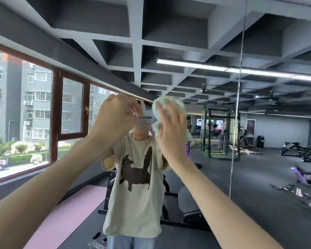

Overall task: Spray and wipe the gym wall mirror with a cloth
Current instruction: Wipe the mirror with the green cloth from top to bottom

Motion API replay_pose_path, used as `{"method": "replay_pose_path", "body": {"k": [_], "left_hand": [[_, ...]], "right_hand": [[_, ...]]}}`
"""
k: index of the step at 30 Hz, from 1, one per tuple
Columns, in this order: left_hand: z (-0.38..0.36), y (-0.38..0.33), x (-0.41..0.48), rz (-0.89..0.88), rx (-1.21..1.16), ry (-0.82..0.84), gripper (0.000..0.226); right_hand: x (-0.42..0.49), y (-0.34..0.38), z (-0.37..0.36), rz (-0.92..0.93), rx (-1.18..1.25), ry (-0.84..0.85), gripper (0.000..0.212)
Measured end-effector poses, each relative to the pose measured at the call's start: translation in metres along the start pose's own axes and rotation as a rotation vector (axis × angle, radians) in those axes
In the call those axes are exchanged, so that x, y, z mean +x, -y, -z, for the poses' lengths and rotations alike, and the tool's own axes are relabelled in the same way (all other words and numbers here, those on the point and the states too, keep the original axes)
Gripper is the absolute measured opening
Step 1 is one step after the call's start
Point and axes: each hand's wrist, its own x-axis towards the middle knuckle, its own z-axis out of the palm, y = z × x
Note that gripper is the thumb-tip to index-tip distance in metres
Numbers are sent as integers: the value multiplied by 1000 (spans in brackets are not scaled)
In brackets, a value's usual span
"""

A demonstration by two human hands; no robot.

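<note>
1. Right hand [171, 128] flat, fingers spread, pressing the pale green cloth [169, 106] on the wall mirror [269, 133].
2. Left hand [115, 114] curled beside it; can't tell if it holds anything.
3. Cloth looks soft, light, floppy: palm its bunched middle.

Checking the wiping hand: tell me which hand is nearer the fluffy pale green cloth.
Right. The right hand presses the fluffy pale green cloth; the left hand is raised to its left, not touching it.
</note>
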Motion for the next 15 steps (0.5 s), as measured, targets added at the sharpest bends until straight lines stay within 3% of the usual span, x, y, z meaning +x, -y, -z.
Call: {"method": "replay_pose_path", "body": {"k": [3, 5, 7, 10, 11, 13, 15], "left_hand": [[12, -4, -1, -22, -24, -2, 36], [18, -4, -1, -31, -9, 4, 39], [27, -3, -3, -37, 18, -5, 38], [34, -2, -8, -3, -4, -19, 35], [34, -1, -11, 11, -8, -15, 34], [34, -2, -18, 32, 2, 7, 35], [33, -1, -22, 35, 7, 25, 37]], "right_hand": [[-81, 20, -2, 560, -1, 270, 58], [-58, -24, 8, 726, -62, 303, 58], [-14, -64, 22, 534, -153, 222, 65], [25, -66, 35, -93, -60, -41, 53], [18, -43, 27, -215, -11, -102, 51], [-23, 4, 5, -165, 69, -50, 52], [-77, 30, -8, 168, 99, 134, 53]]}}
